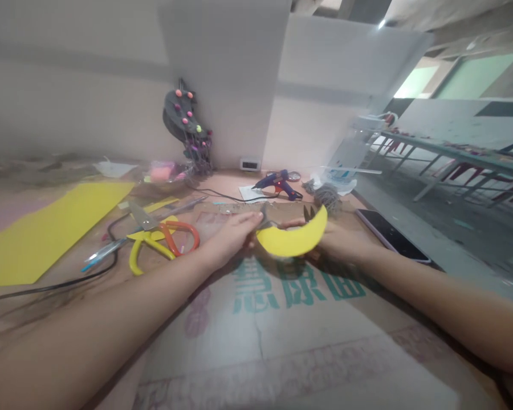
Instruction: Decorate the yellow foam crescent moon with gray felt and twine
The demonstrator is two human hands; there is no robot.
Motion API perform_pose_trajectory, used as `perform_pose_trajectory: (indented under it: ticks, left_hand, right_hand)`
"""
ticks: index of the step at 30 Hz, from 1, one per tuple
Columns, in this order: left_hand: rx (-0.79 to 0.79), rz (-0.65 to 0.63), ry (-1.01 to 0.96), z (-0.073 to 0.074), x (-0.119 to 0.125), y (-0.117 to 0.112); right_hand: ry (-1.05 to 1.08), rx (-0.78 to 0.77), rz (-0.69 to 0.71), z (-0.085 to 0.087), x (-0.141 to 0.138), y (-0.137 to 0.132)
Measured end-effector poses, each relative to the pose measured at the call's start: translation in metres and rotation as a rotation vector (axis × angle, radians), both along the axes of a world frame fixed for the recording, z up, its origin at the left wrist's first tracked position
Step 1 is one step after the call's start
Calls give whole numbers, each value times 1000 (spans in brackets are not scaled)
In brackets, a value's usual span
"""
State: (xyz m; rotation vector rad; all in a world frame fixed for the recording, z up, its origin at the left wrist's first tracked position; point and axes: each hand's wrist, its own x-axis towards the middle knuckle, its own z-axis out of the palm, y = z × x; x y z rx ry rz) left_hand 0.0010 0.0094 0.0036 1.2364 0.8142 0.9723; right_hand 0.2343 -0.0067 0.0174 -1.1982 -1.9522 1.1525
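From where I sit, the far left of my view has a large yellow sheet (pixel 55 233) lying flat, with a blue-tipped pen (pixel 105 251) near it and scissors (pixel 166 234) with one orange and one yellow handle just beside the pen. Behind them, a dark crescent ornament (pixel 179 114) dotted with coloured balls stands up against the pale wall. My left hand (pixel 235 233) comes next, its fingers drawn together at the left tip of the yellow crescent (pixel 293 240); blur hides exactly what they pinch. That crescent sits between both hands, curved side down, above a board (pixel 256 341) printed with green characters. Past it lies a blue and orange glue gun (pixel 277 183). My right hand (pixel 337 239) is at the crescent's right end, mostly behind it, so I cannot tell how those fingers are set; two dark points show there, too blurred to name. Farther right are a grey tangled bundle (pixel 327 196) and, beside the right forearm, a phone (pixel 391 234) lying screen up.
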Motion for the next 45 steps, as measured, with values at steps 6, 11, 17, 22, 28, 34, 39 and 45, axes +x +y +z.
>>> perform_pose_trajectory:
  ticks: [6,11,17,22,28,34,39,45]
  left_hand:
    - [-195,228,-256,4,-6,14]
    - [-193,349,-238,10,-7,16]
    - [-161,330,-215,11,-3,15]
    - [-162,307,-223,7,-5,19]
    - [-193,332,-239,5,-7,21]
    - [-175,293,-234,3,-6,22]
    - [-138,249,-243,1,-6,23]
    - [-85,251,-196,-4,-6,23]
  right_hand:
    - [295,200,-337,3,16,21]
    - [44,368,-107,21,16,-1]
    - [-304,294,188,14,-23,-8]
    - [-246,199,483,10,-56,7]
    - [323,-465,682,22,-54,-28]
    - [-69,-75,265,21,-6,-23]
    - [207,-447,572,24,13,-54]
    - [142,-233,287,18,20,-51]
